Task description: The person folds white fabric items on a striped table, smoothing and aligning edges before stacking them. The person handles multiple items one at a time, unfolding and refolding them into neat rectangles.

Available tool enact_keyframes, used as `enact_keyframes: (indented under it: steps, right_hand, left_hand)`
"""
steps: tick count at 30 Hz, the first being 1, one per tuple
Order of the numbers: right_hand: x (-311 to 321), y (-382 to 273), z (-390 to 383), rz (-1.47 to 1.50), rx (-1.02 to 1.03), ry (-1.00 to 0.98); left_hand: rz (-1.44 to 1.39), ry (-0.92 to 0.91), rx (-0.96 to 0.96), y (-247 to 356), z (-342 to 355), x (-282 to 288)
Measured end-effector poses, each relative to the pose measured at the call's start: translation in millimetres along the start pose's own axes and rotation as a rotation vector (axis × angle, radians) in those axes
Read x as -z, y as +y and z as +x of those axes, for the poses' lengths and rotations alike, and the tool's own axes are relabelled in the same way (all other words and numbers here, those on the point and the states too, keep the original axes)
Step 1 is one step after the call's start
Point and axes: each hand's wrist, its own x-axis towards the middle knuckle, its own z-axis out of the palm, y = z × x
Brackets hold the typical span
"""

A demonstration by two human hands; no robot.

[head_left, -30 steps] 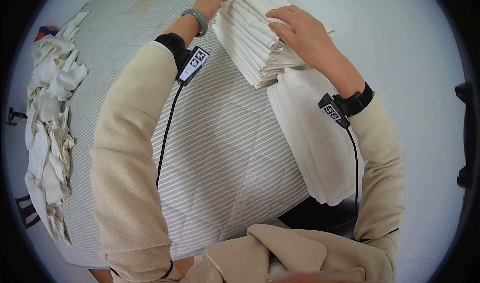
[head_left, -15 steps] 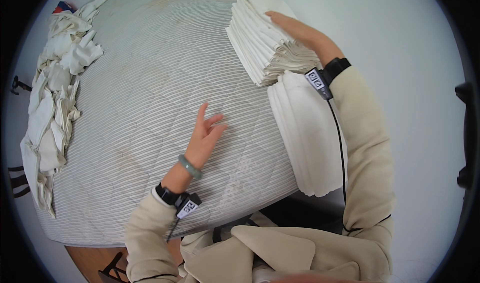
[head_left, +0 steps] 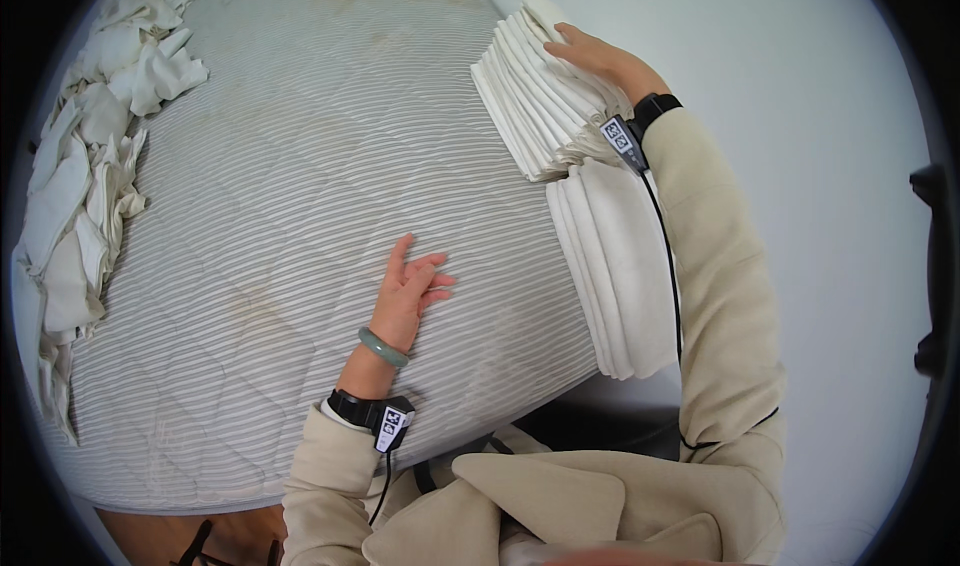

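My right hand [head_left: 600, 61] rests on the top of a tall stack of folded white cloths [head_left: 530, 96] at the far right of the mattress, fingers stretched out. Nearer to me, against that stack, lies a lower pile of folded white cloths [head_left: 620, 266], partly behind my right sleeve. My left hand [head_left: 408, 296] is over the striped mattress [head_left: 300, 186], holding nothing, its fingers apart. A green bangle [head_left: 383, 347] circles the left wrist.
Along the mattress's left edge lies a long heap of crumpled white cloths [head_left: 90, 186]. A white wall [head_left: 800, 216] borders the right side. Brown floor [head_left: 150, 536] and dark chair parts [head_left: 200, 546] show at the lower left.
The view has shifted a little. My right hand stays at the tall stack, lower over it, and the stack looks more squeezed together. My left hand has moved slightly nearer to me.
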Motion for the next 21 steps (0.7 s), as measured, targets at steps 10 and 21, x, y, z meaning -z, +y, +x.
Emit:
enact_keyframes:
  steps: [10, 21]
  right_hand:
    - [-31, 1, 103, -0.336, -0.211, 0.239]
    - [-48, 30, 148, -0.425, -0.124, 0.441]
  left_hand:
    - [-0.101, -0.008, 0.06, -2, 3, 3]
    - [-0.122, -0.033, 0.105, -1, 2, 8]
